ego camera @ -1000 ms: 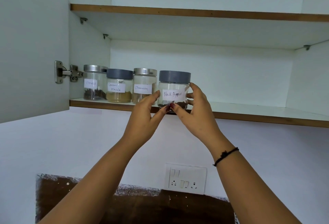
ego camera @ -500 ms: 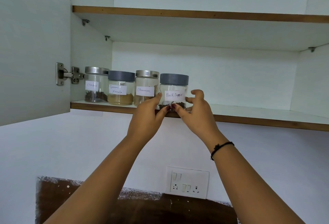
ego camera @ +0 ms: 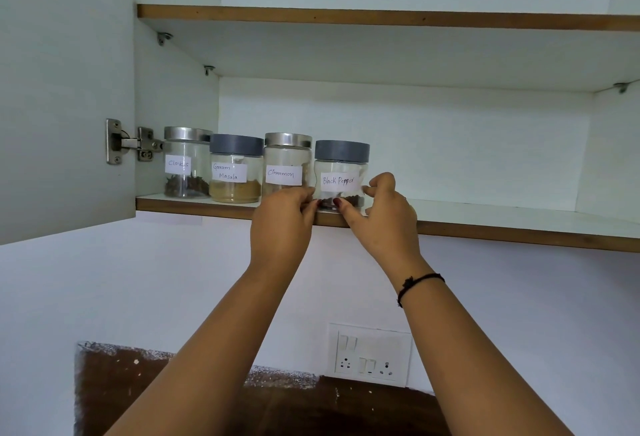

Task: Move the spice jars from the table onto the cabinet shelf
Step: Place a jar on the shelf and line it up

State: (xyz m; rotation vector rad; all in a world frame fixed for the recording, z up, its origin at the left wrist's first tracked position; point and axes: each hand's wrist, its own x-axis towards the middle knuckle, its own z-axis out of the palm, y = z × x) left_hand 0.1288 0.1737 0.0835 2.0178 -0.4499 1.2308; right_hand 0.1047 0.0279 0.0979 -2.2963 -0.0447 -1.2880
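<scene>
Both arms are stretched up to the open cabinet, and both hands are on the Black Pepper jar (ego camera: 341, 172). It stands upright at the front edge of the lower shelf (ego camera: 519, 224), grey lid on, dark peppercorns at the bottom and its handwritten label facing out. The left hand (ego camera: 280, 224) meets the jar low on its left side, thumb against the glass near the base and fingers tucked round beside it; its grip is closed on the jar. The right hand (ego camera: 384, 217) takes the jar's right side, fingers curled round the glass level with the label and thumb low at the front, so that grip clasps the jar as well. A black bracelet (ego camera: 417, 283) sits on the right wrist, below the jar.

Just left of the Black Pepper jar, touching or nearly so, stands the Cinnamon jar (ego camera: 287, 161) with a steel lid. Further left come the Garam Masala jar (ego camera: 235, 168), grey-lidded, and the Cloves jar (ego camera: 185, 163), steel-lidded, all in one row along the shelf front. Beyond them to the left is a metal hinge (ego camera: 131, 142) carrying the open cabinet door (ego camera: 65, 89). Above the Black Pepper jar runs the upper shelf (ego camera: 381, 16). Well below the jar, on the wall, is a white switch panel (ego camera: 369, 354).
</scene>
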